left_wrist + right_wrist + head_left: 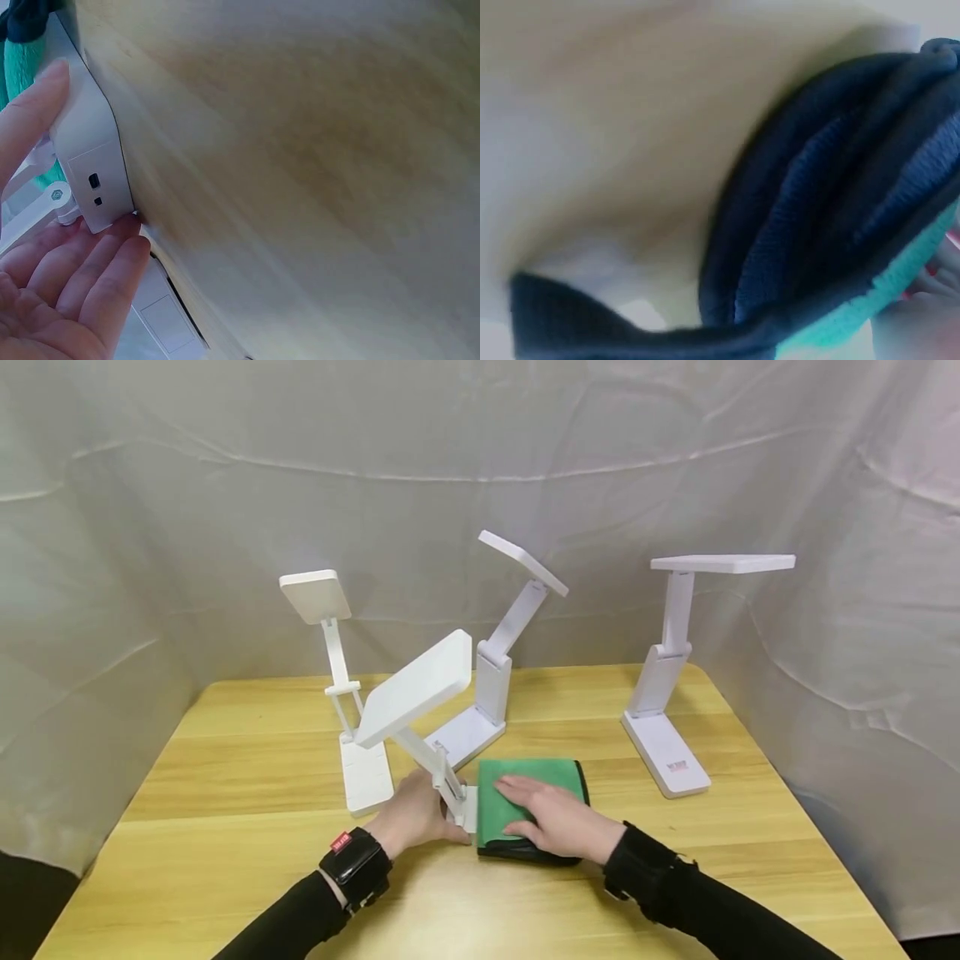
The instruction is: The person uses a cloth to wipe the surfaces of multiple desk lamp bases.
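Note:
My left hand (416, 814) grips the base of a white folding desk lamp (420, 687) between thumb and fingers. In the left wrist view, the thumb lies on one side of the lamp base (97, 180) and the fingertips at its other end; two small ports show in its edge. A folded green cloth with black trim (525, 772) lies to the right of that base. My right hand (558, 818) rests on top of the cloth, its visible fingers fairly straight. In the right wrist view the cloth's dark folded layers (810, 195) show, and the hand is mostly out of frame.
Three more white desk lamps stand behind on the wooden table (247, 827): a left lamp (367, 772), a middle lamp (492, 689) and a right lamp (667, 752). Behind the table hangs a pale grey sheet (390, 460), also along both sides.

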`<control>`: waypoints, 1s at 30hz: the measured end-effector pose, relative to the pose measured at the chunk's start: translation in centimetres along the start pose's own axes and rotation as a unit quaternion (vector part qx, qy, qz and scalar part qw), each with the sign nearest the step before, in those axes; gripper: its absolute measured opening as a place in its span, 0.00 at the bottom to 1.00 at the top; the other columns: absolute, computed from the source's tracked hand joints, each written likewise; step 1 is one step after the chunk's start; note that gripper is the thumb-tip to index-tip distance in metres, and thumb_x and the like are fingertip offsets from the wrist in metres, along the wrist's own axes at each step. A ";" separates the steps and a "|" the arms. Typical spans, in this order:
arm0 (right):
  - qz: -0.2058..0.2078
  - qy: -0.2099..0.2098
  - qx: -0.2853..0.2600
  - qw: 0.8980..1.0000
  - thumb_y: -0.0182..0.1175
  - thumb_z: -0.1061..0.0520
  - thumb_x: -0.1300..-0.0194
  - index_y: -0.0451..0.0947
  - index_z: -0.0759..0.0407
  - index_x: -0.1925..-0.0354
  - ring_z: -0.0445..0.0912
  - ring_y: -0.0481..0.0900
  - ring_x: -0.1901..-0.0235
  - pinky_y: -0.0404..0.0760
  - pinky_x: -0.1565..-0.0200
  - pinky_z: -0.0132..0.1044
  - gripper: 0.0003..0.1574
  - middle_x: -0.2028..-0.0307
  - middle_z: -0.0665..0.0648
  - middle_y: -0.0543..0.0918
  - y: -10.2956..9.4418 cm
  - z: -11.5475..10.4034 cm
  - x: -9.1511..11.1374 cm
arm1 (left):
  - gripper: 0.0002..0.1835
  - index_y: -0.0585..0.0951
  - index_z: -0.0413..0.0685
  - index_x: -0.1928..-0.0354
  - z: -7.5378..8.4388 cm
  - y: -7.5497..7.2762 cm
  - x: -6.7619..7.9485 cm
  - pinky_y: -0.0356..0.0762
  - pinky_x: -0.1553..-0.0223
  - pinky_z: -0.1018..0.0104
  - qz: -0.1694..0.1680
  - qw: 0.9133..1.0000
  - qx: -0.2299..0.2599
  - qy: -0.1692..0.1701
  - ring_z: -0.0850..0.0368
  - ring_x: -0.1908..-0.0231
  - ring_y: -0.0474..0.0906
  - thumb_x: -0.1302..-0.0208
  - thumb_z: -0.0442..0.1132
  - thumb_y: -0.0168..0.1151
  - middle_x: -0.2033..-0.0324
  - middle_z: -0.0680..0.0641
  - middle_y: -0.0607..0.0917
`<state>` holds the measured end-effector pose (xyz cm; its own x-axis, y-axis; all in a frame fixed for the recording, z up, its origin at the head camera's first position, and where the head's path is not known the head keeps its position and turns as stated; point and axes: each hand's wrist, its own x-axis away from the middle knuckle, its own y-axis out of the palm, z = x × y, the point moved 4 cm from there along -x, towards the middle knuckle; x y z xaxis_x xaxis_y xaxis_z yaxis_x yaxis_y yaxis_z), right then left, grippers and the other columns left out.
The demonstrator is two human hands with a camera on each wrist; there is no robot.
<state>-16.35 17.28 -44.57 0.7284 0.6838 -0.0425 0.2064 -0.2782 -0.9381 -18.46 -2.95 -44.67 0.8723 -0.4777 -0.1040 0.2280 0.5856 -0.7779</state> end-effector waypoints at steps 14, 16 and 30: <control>0.026 0.015 0.010 1.000 0.58 0.44 0.36 0.67 0.67 0.37 0.54 0.71 0.41 0.70 0.40 0.47 0.38 0.40 0.64 0.74 -0.3 0.3 -0.6 | 0.35 0.79 0.47 0.59 0.2 -0.2 0.0 0.76 0.58 0.58 0.002 1.000 -0.013 -0.008 0.56 0.66 0.77 0.77 0.50 0.82 0.67 0.54 0.82; 0.025 0.009 0.014 1.000 0.58 0.44 0.35 0.67 0.67 0.37 0.54 0.71 0.40 0.70 0.40 0.47 0.37 0.40 0.64 0.74 0.1 -0.5 -1.5 | 0.32 0.79 0.48 0.61 0.2 -0.1 0.0 0.77 0.59 0.58 0.004 1.000 -0.009 -0.008 0.56 0.66 0.77 0.76 0.47 0.81 0.68 0.54 0.81; 0.040 0.012 -0.028 0.999 0.57 0.39 0.37 0.65 0.62 0.34 0.51 0.66 0.37 0.68 0.38 0.46 0.42 0.37 0.61 0.70 -0.5 2.5 2.3 | 0.38 0.77 0.46 0.58 0.2 -0.2 -0.1 0.77 0.58 0.57 -0.001 1.000 0.003 -0.015 0.55 0.65 0.77 0.79 0.49 0.83 0.66 0.53 0.81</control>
<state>-16.34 20.68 -45.09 0.7598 0.6411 -0.1083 0.1814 -0.3690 -0.9116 -18.48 -2.88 -44.37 0.8841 -0.4598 -0.0835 0.2329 0.5886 -0.7742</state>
